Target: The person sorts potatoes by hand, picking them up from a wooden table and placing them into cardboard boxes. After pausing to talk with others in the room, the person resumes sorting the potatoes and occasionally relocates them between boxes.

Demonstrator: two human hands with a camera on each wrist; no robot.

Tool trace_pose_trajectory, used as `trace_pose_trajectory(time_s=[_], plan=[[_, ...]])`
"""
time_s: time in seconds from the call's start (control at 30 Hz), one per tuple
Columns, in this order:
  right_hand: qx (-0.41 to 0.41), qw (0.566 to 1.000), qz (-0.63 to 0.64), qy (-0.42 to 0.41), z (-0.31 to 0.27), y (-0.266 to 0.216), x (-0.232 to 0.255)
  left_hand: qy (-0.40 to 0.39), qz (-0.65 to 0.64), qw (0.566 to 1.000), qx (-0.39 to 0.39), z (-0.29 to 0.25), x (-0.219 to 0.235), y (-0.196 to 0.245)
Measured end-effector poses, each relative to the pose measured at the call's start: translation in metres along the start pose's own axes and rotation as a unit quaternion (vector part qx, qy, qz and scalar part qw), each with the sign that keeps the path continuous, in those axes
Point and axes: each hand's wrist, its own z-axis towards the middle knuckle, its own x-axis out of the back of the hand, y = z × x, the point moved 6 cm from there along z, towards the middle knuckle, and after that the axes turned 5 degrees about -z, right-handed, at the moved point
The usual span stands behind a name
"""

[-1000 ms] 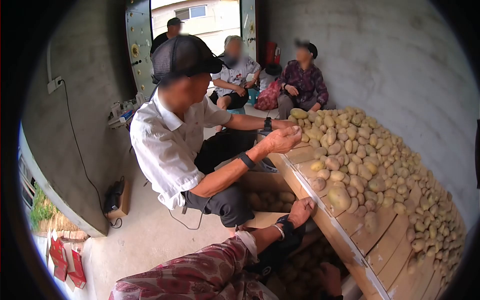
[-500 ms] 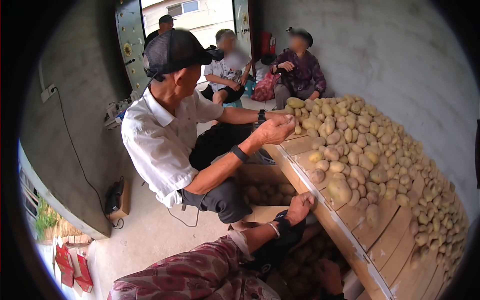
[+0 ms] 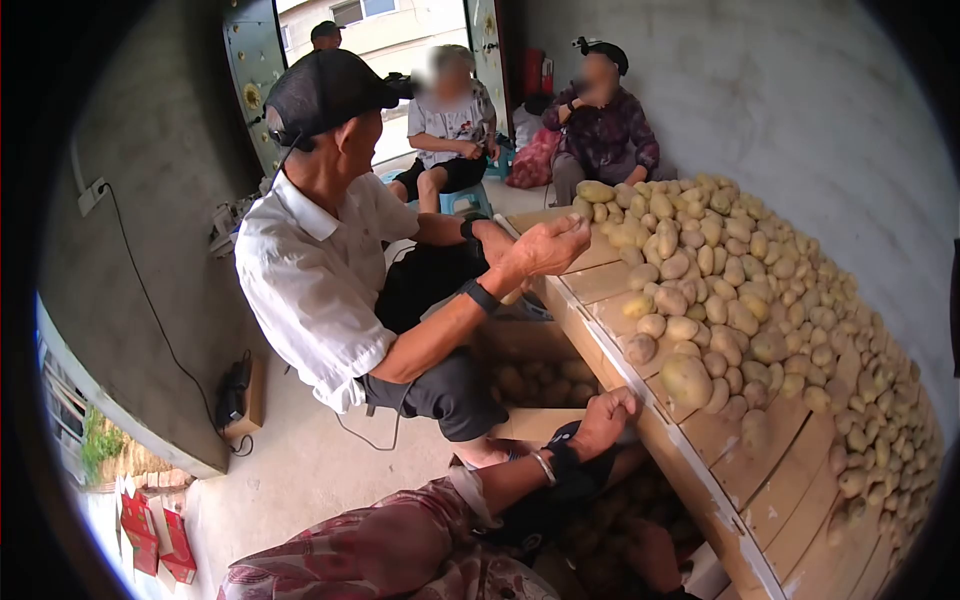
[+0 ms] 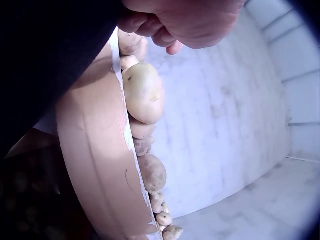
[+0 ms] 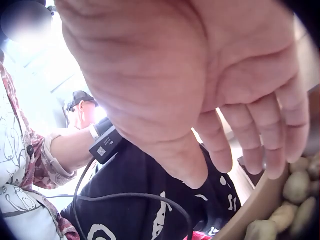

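Note:
My left hand rests at the white-trimmed edge of a slatted wooden table, loosely curled, with nothing visible in its grasp. In the left wrist view, its curled fingers are near a large pale potato by that edge. Below the tabletop, in shadow, my right hand hangs over loose potatoes. The right wrist view shows its palm and relaxed fingers holding nothing, above potatoes in a cardboard box. A heap of potatoes covers much of the table.
A person in a white shirt sits at my left, one hand raised by the table corner. Another box of potatoes stands below. Other people sit near the doorway. A black cable runs down the wall.
The white-shirted person's farther hand has drawn back from the potatoes toward their body. The seated person at the back right has raised a hand to their face. My hands stay put.

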Motion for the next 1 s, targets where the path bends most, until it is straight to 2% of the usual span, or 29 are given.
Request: trace_pose_trajectory(time_s=[0.07, 0.17, 0.23, 0.3, 0.37, 0.43, 0.6, 0.67, 0.93, 1.0], plan=[[0.003, 1.000, 0.005, -0.008, 0.002, 0.003, -0.006, -0.009, -0.010, 1.000, 0.027, 0.001, 0.001, 0.000], [-0.038, 0.999, -0.004, 0.013, -0.003, 0.019, -0.011, -0.019, -0.017, 1.000, 0.009, 0.001, 0.000, 0.001], [-0.049, 0.998, -0.008, -0.045, 0.001, 0.013, -0.010, -0.022, -0.013, 1.000, 0.006, 0.001, 0.003, -0.002], [-0.056, 0.997, -0.014, -0.051, 0.001, 0.011, -0.010, -0.025, -0.015, 1.000, 0.012, 0.000, -0.002, -0.008], [-0.062, 0.996, -0.015, -0.062, 0.001, 0.010, -0.011, -0.017, -0.025, 0.999, -0.040, 0.000, 0.000, -0.002], [-0.027, 0.999, 0.002, -0.034, 0.002, 0.004, -0.008, -0.019, -0.016, 0.999, -0.022, 0.001, 0.002, -0.004], [-0.049, 0.998, 0.006, -0.032, 0.000, 0.007, -0.014, -0.029, -0.002, 1.000, 0.002, 0.000, 0.000, -0.003], [-0.050, 0.998, 0.013, -0.022, -0.001, 0.010, -0.014, -0.019, -0.038, 0.998, -0.054, 0.001, -0.001, 0.000], [0.002, 0.999, -0.041, -0.035, -0.008, 0.040, -0.050, -0.020, -0.037, 0.998, -0.042, 0.002, 0.000, -0.003], [0.001, 0.999, -0.030, -0.029, -0.008, 0.033, -0.043, -0.020, -0.037, 0.998, -0.039, 0.002, -0.001, -0.005]])
